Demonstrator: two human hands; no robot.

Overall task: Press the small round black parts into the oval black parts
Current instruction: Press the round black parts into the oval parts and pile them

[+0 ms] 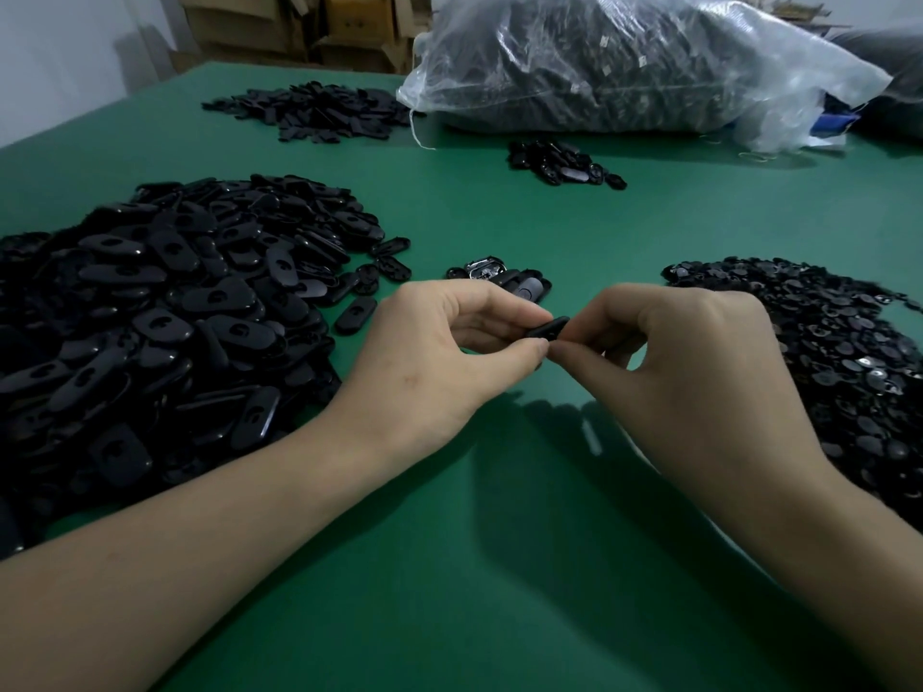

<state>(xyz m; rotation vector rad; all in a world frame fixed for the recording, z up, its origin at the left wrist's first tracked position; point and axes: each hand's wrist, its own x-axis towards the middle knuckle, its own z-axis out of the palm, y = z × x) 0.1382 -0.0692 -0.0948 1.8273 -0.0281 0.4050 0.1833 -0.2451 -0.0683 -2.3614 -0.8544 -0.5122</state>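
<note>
Both hands meet above the green table (474, 541). My left hand (439, 352) pinches one oval black part (549, 326) between thumb and fingers, seen edge-on. My right hand (684, 362) grips the same part from the right with curled fingers; whether a small round part sits under its fingertips is hidden. A big heap of oval black parts (165, 322) lies to the left. A heap of small round black parts (839, 362) lies to the right.
A few black parts and a small metal-looking piece (499, 279) lie just beyond my hands. A small pile of black parts (564, 162) and a flat pile (314, 109) lie farther back. A large clear plastic bag (639, 67) of dark parts and cardboard boxes (299, 27) stand behind.
</note>
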